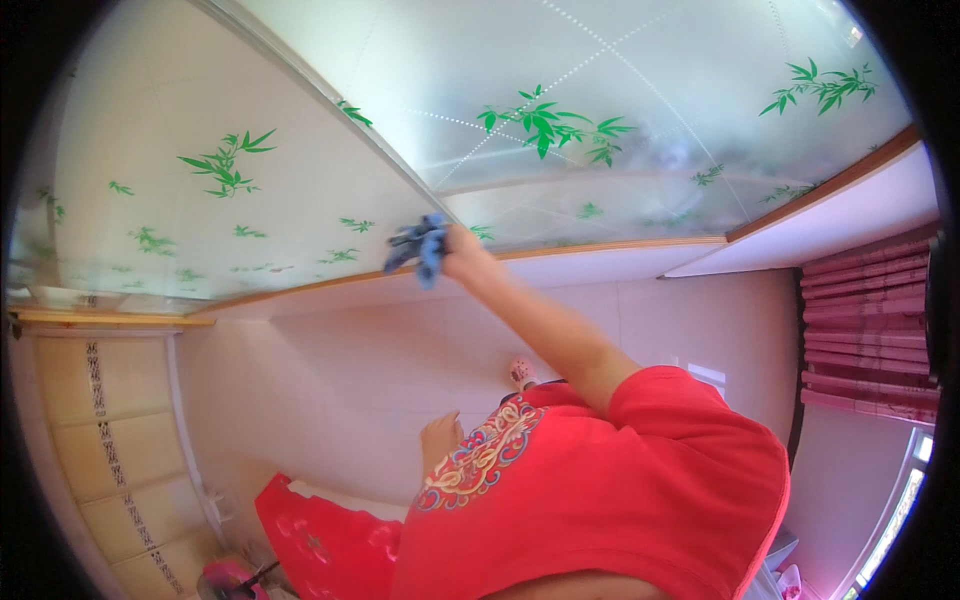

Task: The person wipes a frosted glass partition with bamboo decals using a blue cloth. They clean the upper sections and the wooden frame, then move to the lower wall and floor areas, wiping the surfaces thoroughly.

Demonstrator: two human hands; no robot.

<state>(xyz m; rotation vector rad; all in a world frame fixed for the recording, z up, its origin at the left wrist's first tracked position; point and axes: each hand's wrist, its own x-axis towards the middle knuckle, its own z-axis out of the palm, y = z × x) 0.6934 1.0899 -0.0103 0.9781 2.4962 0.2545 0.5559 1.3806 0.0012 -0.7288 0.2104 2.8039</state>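
My right hand [461, 251] is stretched out, its fingers closed around a crumpled blue cloth [418, 247]. Cloth and hand are slightly blurred. They are at the lower end of a metal strip [322, 90] between two frosted panels, the left panel [300, 172] and the right panel [465, 60], both printed with green bamboo leaves. I cannot tell whether the cloth touches them. Close to the embroidered front of my red shirt [600, 480], my left hand [442, 436] is held low with loosely bent fingers, and no object shows in it.
A wooden edge [615, 245] runs along the panels' lower side above a pale tiled floor [360, 360]. Red fabric [322, 525] lies at lower left near a patterned tan door [120, 442]. Pink curtains [866, 330] hang at right; my pink clog [523, 371] shows below.
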